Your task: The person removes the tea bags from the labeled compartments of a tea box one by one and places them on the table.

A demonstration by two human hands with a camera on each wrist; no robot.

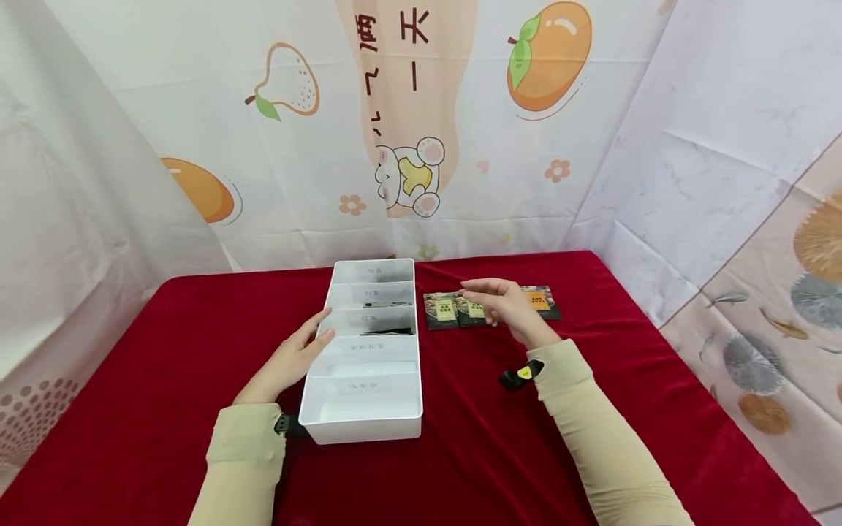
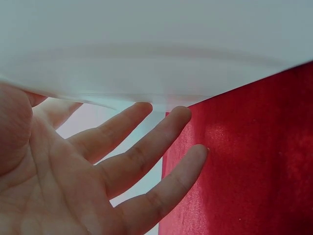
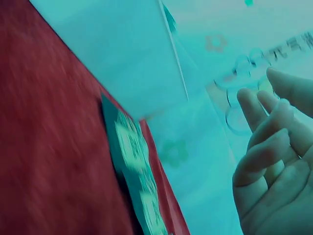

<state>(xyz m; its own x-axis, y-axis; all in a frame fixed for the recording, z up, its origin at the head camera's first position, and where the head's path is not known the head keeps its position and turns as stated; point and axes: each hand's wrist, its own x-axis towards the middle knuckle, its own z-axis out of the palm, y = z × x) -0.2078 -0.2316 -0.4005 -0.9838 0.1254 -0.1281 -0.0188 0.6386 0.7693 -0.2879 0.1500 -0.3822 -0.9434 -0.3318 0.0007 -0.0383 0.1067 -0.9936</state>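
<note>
A white plastic box (image 1: 401, 429) with several compartments in a row stands on a red cloth. My left hand (image 1: 294, 358) is at its left side, fingertips and thumb at the rim; in the left wrist view the other fingers (image 2: 146, 152) stretch out loosely beside the outer wall. My right hand (image 1: 506, 303) hovers over a row of flat dark packets, fingers loosely bent, nothing between them. Two packets with yellow labels (image 1: 442, 313) lie left of that hand, and one with an orange label (image 1: 541, 301) at its right. The right hand partly hides the row's middle.
Thin dark packets (image 1: 388, 332) stand inside two of the box's compartments, whose walls carry small printed labels. A white curtain (image 1: 296, 183) with fruit prints hangs behind the table's far edge. Pale marbled sheeting (image 1: 717, 146) closes off the right.
</note>
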